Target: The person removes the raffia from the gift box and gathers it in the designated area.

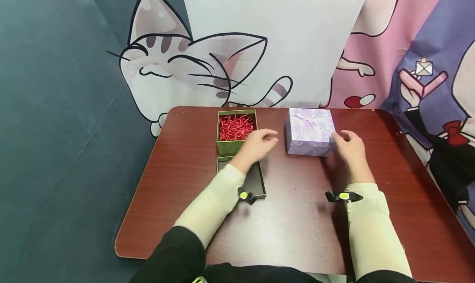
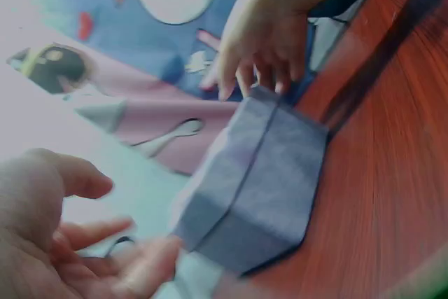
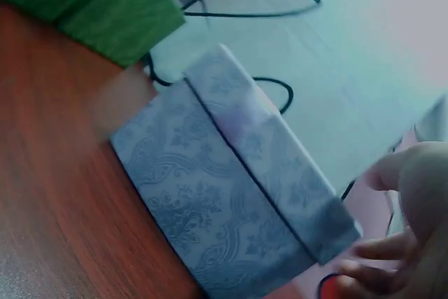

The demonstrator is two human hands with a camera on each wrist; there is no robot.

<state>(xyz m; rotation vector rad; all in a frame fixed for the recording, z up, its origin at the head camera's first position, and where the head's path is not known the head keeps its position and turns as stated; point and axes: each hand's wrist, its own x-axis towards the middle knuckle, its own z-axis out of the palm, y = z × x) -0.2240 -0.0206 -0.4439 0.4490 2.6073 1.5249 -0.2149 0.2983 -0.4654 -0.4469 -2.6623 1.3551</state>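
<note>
A lidded gift box (image 1: 309,130) in pale purple, patterned and with a ribbon bow on top, sits toward the back of the table. My right hand (image 1: 350,149) is at its right side, fingertips right at the edge; the right wrist view puts those fingers (image 3: 374,250) by a corner of the lid. To the box's left, my left hand (image 1: 257,145) is held in the air with loosely bent fingers and nothing in them. In the left wrist view the left hand (image 2: 84,236) is apart from the near end of the purple box (image 2: 273,173).
An open green box (image 1: 233,147) filled with red paper shreds (image 1: 236,127) stands left of the purple one. Before it lies a shallow green lid (image 1: 259,178), inside up, partly hidden by my left forearm. A printed cloth (image 1: 297,36) hangs behind the brown table (image 1: 178,159).
</note>
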